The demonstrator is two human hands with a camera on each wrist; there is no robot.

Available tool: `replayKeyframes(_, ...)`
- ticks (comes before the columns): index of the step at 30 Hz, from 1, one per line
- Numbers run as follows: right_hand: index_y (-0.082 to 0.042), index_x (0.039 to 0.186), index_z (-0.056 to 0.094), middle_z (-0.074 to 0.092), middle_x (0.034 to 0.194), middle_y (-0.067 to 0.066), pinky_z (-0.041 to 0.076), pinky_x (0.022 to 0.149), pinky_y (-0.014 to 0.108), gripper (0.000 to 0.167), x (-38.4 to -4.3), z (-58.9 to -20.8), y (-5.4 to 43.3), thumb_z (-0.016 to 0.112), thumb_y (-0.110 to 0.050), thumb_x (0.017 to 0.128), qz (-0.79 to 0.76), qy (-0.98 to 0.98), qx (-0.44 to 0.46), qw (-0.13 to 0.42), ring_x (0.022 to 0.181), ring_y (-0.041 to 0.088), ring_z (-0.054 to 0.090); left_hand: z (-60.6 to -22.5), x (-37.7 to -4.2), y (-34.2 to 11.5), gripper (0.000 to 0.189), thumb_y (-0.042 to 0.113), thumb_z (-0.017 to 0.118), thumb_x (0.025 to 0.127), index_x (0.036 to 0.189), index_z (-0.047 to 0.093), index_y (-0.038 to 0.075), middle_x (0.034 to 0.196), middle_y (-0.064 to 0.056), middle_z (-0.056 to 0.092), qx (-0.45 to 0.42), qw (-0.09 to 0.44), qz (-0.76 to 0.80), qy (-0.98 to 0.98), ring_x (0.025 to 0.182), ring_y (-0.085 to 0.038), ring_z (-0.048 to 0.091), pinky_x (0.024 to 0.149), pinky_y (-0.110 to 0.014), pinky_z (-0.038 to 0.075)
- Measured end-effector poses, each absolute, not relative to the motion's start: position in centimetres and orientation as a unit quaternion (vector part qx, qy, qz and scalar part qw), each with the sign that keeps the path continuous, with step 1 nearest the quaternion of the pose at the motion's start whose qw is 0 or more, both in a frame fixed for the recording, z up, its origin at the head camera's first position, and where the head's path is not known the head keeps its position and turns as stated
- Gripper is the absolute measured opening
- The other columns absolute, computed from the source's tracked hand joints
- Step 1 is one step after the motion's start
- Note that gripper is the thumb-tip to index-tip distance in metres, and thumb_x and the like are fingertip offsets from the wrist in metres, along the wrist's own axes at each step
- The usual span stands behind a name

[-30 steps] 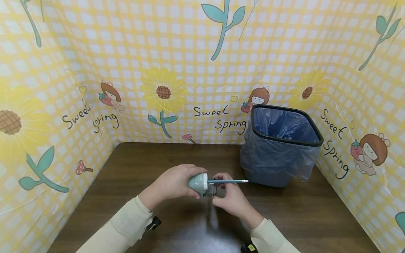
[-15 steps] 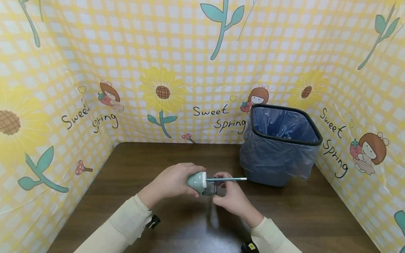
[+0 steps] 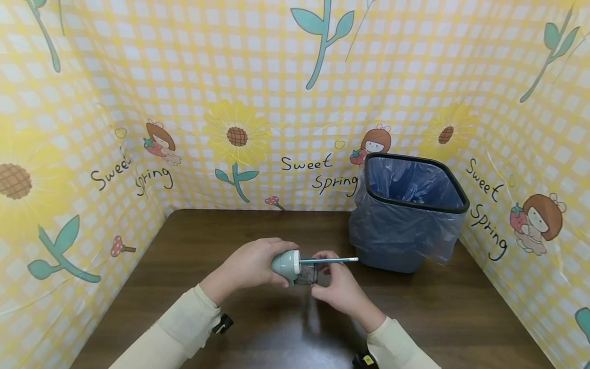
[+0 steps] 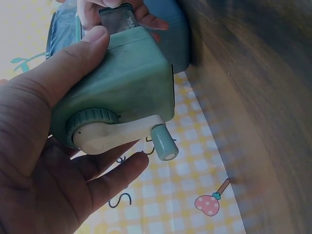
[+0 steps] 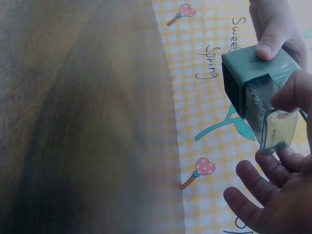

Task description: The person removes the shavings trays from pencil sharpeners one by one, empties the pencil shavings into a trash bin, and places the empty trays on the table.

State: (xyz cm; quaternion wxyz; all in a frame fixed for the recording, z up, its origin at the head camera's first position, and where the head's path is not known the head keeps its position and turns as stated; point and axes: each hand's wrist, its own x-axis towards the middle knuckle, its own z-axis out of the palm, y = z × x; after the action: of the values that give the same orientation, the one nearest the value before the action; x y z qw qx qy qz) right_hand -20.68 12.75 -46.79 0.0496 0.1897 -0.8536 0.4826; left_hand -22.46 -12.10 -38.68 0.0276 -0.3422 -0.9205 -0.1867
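Pencil [image 3: 329, 261] crosswise in sharpener [image 3: 285, 264], eraser end [image 3: 355, 259] right.

The sharpener [image 4: 131, 78] is green, the cloth [image 3: 295, 115] yellow-checked, the table [image 3: 267, 328] brown.

left hand [image 3: 253, 264], right hand [image 3: 342, 289] close together, gripping; sleeved forearms [image 3: 177, 325] angled inward.

Checked sheet [image 3: 276, 61]: wording "Sweet Spring" printed three times in black script, once just left of the bin [image 3: 392, 243], once well left of it, once just right of it. Clear drawer [image 5: 285, 129] of the sharpener [image 5: 256, 62], left of the bin: pale lettering borne, too small to be read.
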Motion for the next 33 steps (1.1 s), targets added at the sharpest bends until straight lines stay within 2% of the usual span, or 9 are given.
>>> replayKeyframes(5, -0.017, 0.125, 0.054, 0.059, 0.117, -0.004, 0.052, 0.096, 0.049, 0.057, -20.6, -46.8, 12.9, 0.078, -0.006, 0.074, 0.485, -0.852, 0.191, 0.048, 0.104, 0.013, 0.060, -38.8, -22.6, -12.1, 0.081, 0.042, 0.096, 0.068, 0.139, 0.061, 0.026, 0.126, 0.007, 0.068, -0.341, 0.028, -0.182, -0.922, 0.096, -0.007, 0.063, 0.078, -0.029, 0.054)
replayKeyframes(14, -0.017, 0.125, 0.056, 0.061, 0.113, -0.004, 0.053, 0.095, 0.044, 0.057, -20.5, -46.9, 13.2, 0.074, -0.007, 0.072, 0.482, -0.853, 0.196, 0.053, 0.104, 0.013, 0.060, -38.9, -22.7, -12.1, 0.081, 0.042, 0.096, 0.066, 0.138, 0.062, 0.025, 0.126, 0.008, 0.068, -0.329, 0.027, -0.189, -0.925, 0.097, -0.007, 0.064, 0.080, -0.029, 0.055)
replayKeyframes(23, -0.006, 0.127, 0.057, 0.060, 0.115, 0.000, 0.053, 0.094, 0.039, 0.058, -20.2, -47.0, 13.1, 0.074, -0.007, 0.071, 0.471, -0.857, 0.199, 0.060, 0.107, 0.016, 0.060, -39.1, -23.3, -12.6, 0.082, 0.042, 0.097, 0.066, 0.138, 0.062, 0.024, 0.125, 0.008, 0.068, -0.316, 0.029, -0.198, -0.928, 0.097, -0.008, 0.064, 0.081, -0.030, 0.054)
replayKeyframes(27, -0.008, 0.126, 0.057, 0.059, 0.117, -0.002, 0.053, 0.094, 0.037, 0.057, -20.1, -46.9, 13.0, 0.075, -0.007, 0.072, 0.477, -0.855, 0.195, 0.056, 0.107, 0.015, 0.060, -39.2, -23.6, -12.8, 0.082, 0.041, 0.096, 0.067, 0.139, 0.061, 0.022, 0.125, 0.007, 0.069, -0.315, 0.028, -0.201, -0.927, 0.097, -0.009, 0.064, 0.081, -0.032, 0.055)
replayKeyframes(33, -0.010, 0.124, 0.057, 0.059, 0.115, -0.002, 0.053, 0.093, 0.042, 0.056, -20.0, -46.9, 12.9, 0.076, -0.006, 0.071, 0.475, -0.855, 0.200, 0.058, 0.105, 0.014, 0.059, -39.4, -23.8, -12.8, 0.083, 0.044, 0.095, 0.068, 0.140, 0.061, 0.022, 0.125, 0.007, 0.068, -0.307, 0.021, -0.202, -0.930, 0.097, -0.008, 0.063, 0.082, -0.032, 0.055)
